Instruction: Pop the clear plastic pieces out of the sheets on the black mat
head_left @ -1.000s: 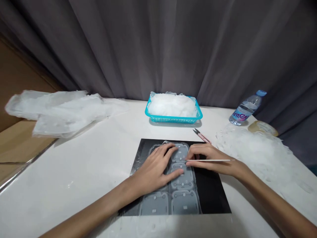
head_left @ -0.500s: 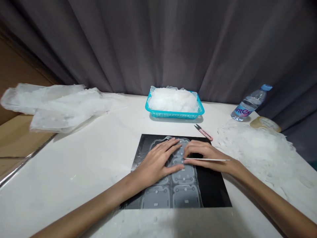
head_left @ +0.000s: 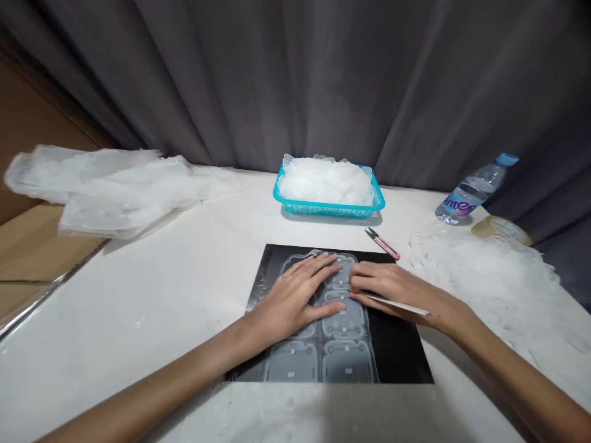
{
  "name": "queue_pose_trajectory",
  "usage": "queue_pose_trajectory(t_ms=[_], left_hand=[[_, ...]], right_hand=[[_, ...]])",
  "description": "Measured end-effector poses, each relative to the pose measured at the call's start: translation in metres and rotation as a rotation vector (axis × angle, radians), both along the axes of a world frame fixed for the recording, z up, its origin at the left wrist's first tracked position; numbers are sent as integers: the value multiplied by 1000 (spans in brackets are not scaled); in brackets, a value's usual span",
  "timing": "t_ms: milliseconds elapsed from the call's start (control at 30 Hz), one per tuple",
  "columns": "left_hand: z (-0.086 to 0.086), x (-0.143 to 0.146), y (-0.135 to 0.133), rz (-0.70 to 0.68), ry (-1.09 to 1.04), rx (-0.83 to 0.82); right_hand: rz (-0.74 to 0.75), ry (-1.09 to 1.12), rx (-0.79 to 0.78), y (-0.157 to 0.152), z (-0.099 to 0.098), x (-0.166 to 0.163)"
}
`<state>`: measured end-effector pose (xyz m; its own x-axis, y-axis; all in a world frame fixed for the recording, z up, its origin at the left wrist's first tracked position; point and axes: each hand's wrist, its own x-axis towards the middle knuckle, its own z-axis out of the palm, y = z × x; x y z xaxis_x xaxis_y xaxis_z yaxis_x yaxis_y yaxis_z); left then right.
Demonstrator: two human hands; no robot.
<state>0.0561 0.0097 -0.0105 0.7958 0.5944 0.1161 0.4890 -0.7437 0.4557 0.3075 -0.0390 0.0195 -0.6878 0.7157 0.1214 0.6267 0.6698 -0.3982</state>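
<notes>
Left hand [head_left: 295, 298] lay spread on the clear sheet [head_left: 344, 347]; right hand [head_left: 392, 286] pinched a stick [head_left: 404, 305] lying toward the table's [head_left: 184, 289] right edge.

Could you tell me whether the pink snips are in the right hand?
No, the pink snips lie on the table; the right hand holds a thin stick.

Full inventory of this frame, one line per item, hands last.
table: 1, white, under everything
curtain: 1, grey, behind table
bags: heap, clear, far left
basket: 1, teal, back centre, holds white pieces
snips: 1, pink, near basket
bottle: 1, clear, back right
tape roll: 1, tan, beside bottle
scraps: pile, clear, right
mat: 1, black, centre
sheet: 1, clear, moulded, on mat
stick: 1, white, over mat
left hand: 1, flat on sheet
right hand: 1, holding stick
</notes>
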Motion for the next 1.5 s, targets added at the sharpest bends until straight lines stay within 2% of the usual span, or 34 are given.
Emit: queue_pose_trajectory(t_ms=[167, 433, 567, 667, 733, 800, 833, 900, 933, 1000, 1067, 1100, 1200, 1300, 1400, 1500], left_hand=[[2, 0, 0, 10, 5, -9], [-1, -1, 0, 19, -49, -51], [-3, -1, 1, 37, -43, -88], [-3, -1, 2, 80, -19, -152], [-1, 0, 3, 89, 0, -193], [1, 1, 4, 79, 13, -219], [3, 2, 4, 71, 17, -227], [6, 2, 3, 63, 22, -243], [7, 1, 3, 62, 24, -250], [8, 0, 3, 61, 24, -263], [7, -1, 4, 66, 2, -281], [6, -2, 6, 79, -28, -296], [6, 0, 10, 128, -201, -359], [13, 7, 13, 47, -404, -500], [26, 14, 12, -20, -525, -773], [38, 15, 8, 4, -572, -979]], right_hand=[[-12, 38, 123, 0, -10, -4], [-24, -65, 387, 6, -30, -7], [101, -176, 607, 5, -34, -6], [167, -189, 654, 2, -37, -8], [141, -143, 590, 7, -36, -4], [-35, -15, 512, 22, -32, 10], [-189, 85, 485, 33, -29, 21], [-745, 325, 514, 55, -18, 47], [-917, 414, 477, 63, -10, 59], [-990, 452, 440, 71, 6, 76], [-944, 464, 368, 64, 22, 77], [-883, 481, 283, 57, 30, 72], [-604, 526, -124, 30, 48, 41], [-396, 508, -419, 13, 56, 10], [-335, 570, -485, 8, 56, -1], [-391, 660, -379, 10, 52, 1]])
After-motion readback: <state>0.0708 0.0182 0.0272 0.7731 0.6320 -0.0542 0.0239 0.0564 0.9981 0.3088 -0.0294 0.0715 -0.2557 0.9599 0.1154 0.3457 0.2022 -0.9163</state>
